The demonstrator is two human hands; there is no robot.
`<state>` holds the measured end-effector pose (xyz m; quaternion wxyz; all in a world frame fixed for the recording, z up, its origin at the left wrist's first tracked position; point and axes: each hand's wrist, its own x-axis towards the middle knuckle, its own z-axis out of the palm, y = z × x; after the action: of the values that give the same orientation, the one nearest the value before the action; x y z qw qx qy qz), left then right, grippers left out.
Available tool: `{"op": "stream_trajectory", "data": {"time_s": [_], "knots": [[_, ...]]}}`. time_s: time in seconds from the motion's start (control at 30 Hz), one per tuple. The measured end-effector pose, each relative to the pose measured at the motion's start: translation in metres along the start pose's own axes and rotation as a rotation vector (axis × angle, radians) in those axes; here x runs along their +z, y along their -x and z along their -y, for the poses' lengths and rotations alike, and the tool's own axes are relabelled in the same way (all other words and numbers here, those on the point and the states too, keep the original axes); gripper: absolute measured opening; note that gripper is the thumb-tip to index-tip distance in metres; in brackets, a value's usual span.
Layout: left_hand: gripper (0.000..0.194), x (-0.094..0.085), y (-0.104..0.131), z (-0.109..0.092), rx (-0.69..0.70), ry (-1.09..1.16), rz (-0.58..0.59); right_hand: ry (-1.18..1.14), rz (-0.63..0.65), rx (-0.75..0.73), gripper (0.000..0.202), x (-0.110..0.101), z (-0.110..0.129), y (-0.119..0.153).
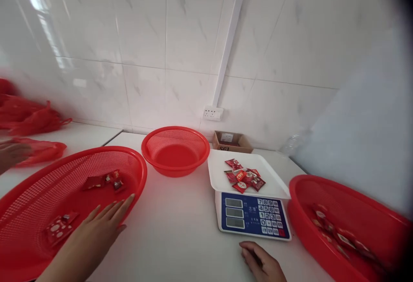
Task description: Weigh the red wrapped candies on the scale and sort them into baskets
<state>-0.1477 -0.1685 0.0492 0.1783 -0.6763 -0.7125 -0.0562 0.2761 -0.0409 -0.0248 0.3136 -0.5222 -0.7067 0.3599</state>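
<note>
My left hand [102,227] reaches over the near right rim of the large red basket [139,166], fingers stretched out and holding nothing. Inside that basket lie small red packets [61,227], with a few more red packets [105,180] farther back. Close to the front of the digital scale [253,216], my right hand [262,262] is loosely curled, with nothing visible in it. On the scale's white tray [274,183] sits a small heap of red packets [247,178].
Behind stands a smaller round red basket [176,170]. A cardboard box [232,141] is by the wall under a socket [213,113]. At right, another red basket [303,213] holds packets. Another person's hand [13,154] is beside red mesh bags [29,114] at far left.
</note>
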Motion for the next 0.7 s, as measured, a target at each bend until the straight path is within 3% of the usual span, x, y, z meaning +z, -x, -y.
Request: {"op": "stream_trajectory", "data": {"time_s": [0.13, 0.27, 0.37, 0.47, 0.57, 0.63, 0.7], "knots": [[0.046, 0.015, -0.014, 0.029, 0.018, 0.083, -0.094, 0.012, -0.069, 0.007, 0.034, 0.007, 0.009, 0.001], [0.055, 0.022, -0.032, 0.023, 0.075, 0.093, -0.316, 0.014, -0.070, 0.036, 0.035, 0.011, 0.018, 0.003], [0.065, 0.014, -0.044, -0.010, 0.195, 0.155, -0.435, 0.014, -0.067, 0.020, 0.036, 0.002, 0.031, -0.002], [0.058, 0.005, -0.054, -0.058, 0.330, 0.279, -0.421, 0.056, -0.250, -0.062, 0.037, -0.022, 0.050, -0.027], [0.043, 0.006, -0.067, -0.105, 0.414, 0.426, -0.373, 0.132, -0.413, -0.158, 0.040, -0.048, 0.066, -0.072], [0.034, 0.009, -0.079, -0.130, 0.425, 0.525, -0.347, 0.224, -0.355, -0.258, 0.045, -0.057, 0.074, -0.105], [0.029, 0.011, -0.093, -0.149, 0.414, 0.624, -0.325, 0.376, -0.226, -0.256, 0.051, -0.059, 0.080, -0.132]]}}
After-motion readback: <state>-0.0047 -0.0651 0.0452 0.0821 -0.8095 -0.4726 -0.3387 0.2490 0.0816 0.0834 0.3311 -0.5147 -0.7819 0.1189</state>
